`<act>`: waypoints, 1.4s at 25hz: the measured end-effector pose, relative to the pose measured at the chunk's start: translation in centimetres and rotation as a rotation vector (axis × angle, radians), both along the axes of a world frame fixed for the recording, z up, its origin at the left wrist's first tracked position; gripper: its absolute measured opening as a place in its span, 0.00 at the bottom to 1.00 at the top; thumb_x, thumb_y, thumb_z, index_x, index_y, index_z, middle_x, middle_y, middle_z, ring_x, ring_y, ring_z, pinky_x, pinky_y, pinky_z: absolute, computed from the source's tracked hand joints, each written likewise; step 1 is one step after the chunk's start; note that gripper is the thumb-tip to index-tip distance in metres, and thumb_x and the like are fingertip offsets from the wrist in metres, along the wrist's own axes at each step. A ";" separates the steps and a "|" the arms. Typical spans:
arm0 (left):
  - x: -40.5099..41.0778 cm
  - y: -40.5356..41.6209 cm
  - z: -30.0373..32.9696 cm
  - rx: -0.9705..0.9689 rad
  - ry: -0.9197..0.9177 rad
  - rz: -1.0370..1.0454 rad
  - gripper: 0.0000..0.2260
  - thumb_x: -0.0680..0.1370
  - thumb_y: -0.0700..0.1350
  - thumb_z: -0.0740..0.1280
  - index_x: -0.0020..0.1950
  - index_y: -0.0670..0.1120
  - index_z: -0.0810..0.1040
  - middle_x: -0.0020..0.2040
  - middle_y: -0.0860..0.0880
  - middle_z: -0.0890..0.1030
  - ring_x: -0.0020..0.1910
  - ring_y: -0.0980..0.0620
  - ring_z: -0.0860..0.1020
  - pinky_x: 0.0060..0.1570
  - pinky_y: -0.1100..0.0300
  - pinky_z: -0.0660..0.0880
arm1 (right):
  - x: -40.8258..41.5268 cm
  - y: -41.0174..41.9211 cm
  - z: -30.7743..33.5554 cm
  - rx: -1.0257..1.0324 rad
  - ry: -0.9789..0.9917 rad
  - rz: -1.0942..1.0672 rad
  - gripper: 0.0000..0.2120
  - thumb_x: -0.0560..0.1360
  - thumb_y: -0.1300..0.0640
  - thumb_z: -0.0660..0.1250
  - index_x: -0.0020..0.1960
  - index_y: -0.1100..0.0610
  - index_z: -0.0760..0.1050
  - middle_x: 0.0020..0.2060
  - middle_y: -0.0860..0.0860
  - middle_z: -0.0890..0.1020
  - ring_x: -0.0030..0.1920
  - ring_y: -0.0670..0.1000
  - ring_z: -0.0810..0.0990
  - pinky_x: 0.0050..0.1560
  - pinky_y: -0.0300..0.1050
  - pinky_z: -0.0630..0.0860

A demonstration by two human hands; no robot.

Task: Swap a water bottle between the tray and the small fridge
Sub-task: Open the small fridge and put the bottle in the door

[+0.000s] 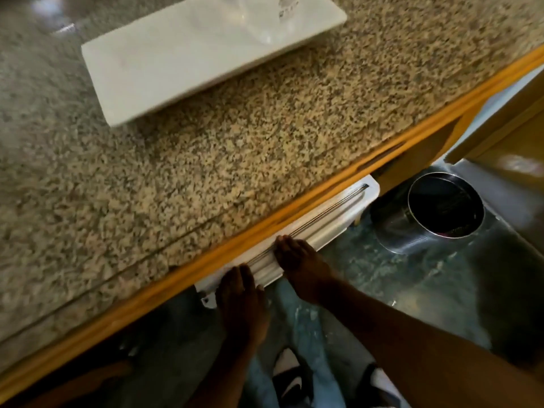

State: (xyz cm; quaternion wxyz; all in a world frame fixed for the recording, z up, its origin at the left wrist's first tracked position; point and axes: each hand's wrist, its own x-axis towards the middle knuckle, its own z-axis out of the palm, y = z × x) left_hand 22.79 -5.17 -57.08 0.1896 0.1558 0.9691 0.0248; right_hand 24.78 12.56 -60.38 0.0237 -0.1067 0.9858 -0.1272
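A white rectangular tray (164, 63) lies on the speckled granite counter at the top. On its far end stand clear bottle-like items (265, 16), blurred and cut off by the frame's edge. Below the counter's orange edge, the white top edge of the small fridge door (329, 219) sticks out. My left hand (241, 301) rests flat on the door's near end. My right hand (300, 266) lies flat on the door top a little further along. Neither hand holds a bottle. The fridge's inside is hidden under the counter.
A round metal bin (441, 207) with a dark inside stands on the floor to the right of the fridge door. A wooden cabinet (506, 134) is at the far right. My legs and shoes (291, 378) are at the bottom, on a dark marbled floor.
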 end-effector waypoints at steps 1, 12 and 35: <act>0.2 -0.2 -0.5 0.007 0.031 -0.010 0.25 0.75 0.48 0.67 0.70 0.39 0.69 0.66 0.37 0.75 0.64 0.36 0.73 0.61 0.40 0.72 | 0.0 0.2 -0.1 0.014 0.020 0.009 0.30 0.69 0.56 0.71 0.68 0.66 0.70 0.66 0.66 0.73 0.66 0.66 0.71 0.64 0.61 0.71; 6.5 -0.3 0.0 0.017 0.040 -0.088 0.25 0.78 0.48 0.63 0.74 0.46 0.63 0.73 0.42 0.68 0.72 0.42 0.66 0.64 0.45 0.70 | 4.5 1.6 0.7 0.052 0.039 0.055 0.24 0.73 0.52 0.67 0.66 0.62 0.74 0.64 0.61 0.77 0.66 0.62 0.72 0.66 0.60 0.68; 6.0 26.1 -5.8 0.061 0.054 -0.785 0.21 0.74 0.43 0.67 0.66 0.41 0.69 0.62 0.39 0.76 0.61 0.40 0.75 0.61 0.47 0.74 | 29.2 21.6 0.5 0.045 -0.082 -0.837 0.26 0.74 0.53 0.66 0.70 0.58 0.69 0.71 0.56 0.69 0.72 0.69 0.58 0.68 0.73 0.50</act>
